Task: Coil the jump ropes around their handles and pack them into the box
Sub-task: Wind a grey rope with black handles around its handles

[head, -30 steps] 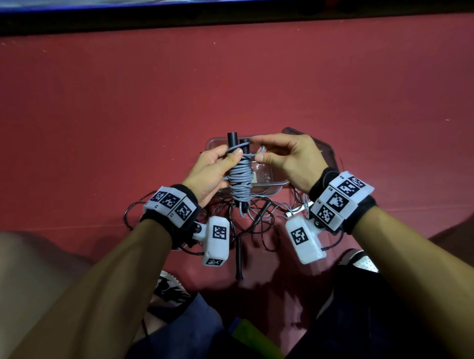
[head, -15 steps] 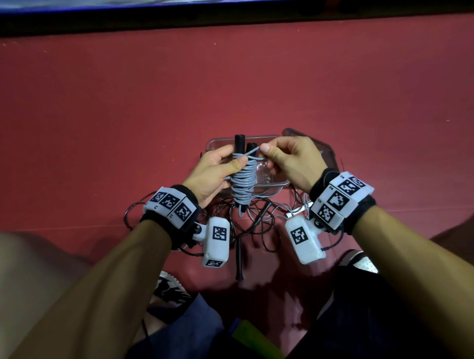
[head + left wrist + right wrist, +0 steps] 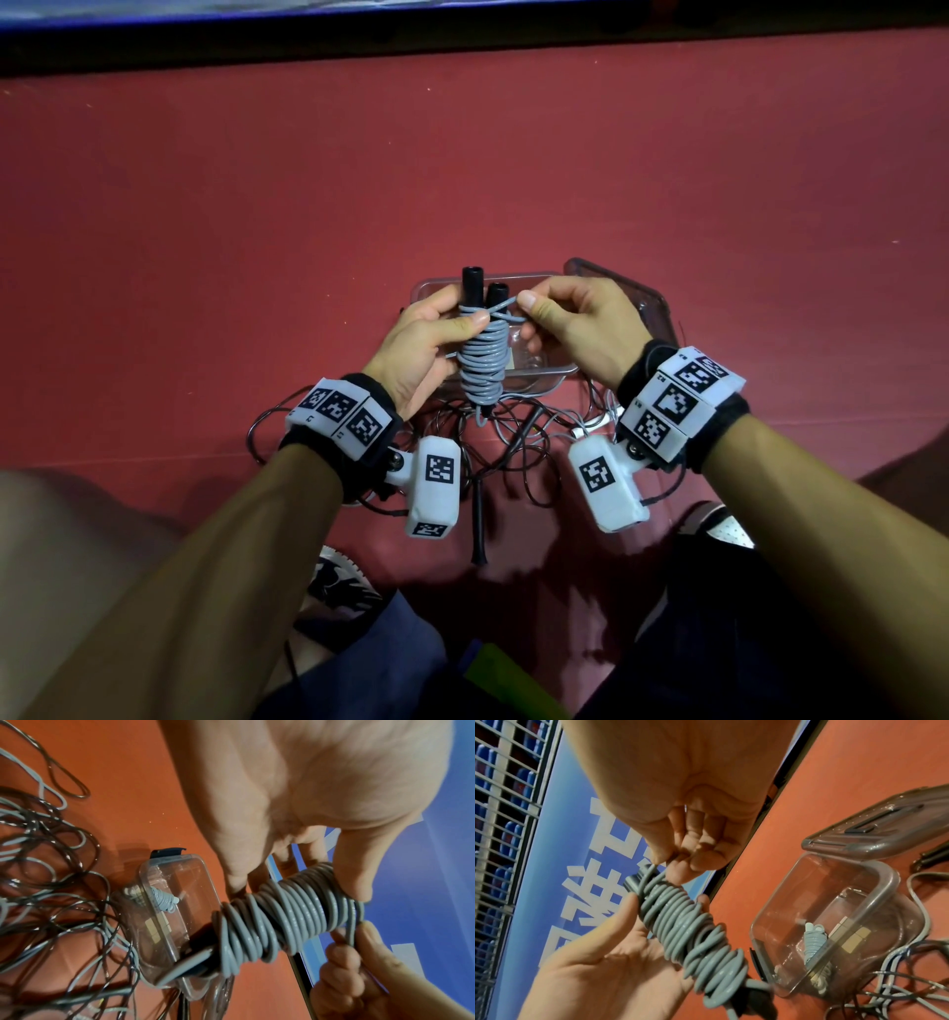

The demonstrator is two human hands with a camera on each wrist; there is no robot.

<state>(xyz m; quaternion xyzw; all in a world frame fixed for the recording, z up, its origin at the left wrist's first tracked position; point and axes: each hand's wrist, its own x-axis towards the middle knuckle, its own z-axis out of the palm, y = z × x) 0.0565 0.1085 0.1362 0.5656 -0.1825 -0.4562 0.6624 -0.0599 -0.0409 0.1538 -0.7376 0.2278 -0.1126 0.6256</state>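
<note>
We hold the gray jump rope (image 3: 482, 360) up over the clear box (image 3: 534, 370). It is wound around its two black handles (image 3: 480, 288). Our left hand (image 3: 426, 344) wraps around the bundle, thumb on top. Our right hand (image 3: 575, 329) pinches the loose rope end. Another coiled rope (image 3: 813, 939) sits inside the box. Loose ropes (image 3: 513, 437) lie tangled on the red floor (image 3: 462, 180).

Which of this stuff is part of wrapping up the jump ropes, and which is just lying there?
Part of the job:
- grey rope coiled on black handles, gripped by left hand
- rope end pinched by right hand
- clear box, one coiled rope inside
- loose ropes on the floor

Just lying there:
- box lid
- shoe
</note>
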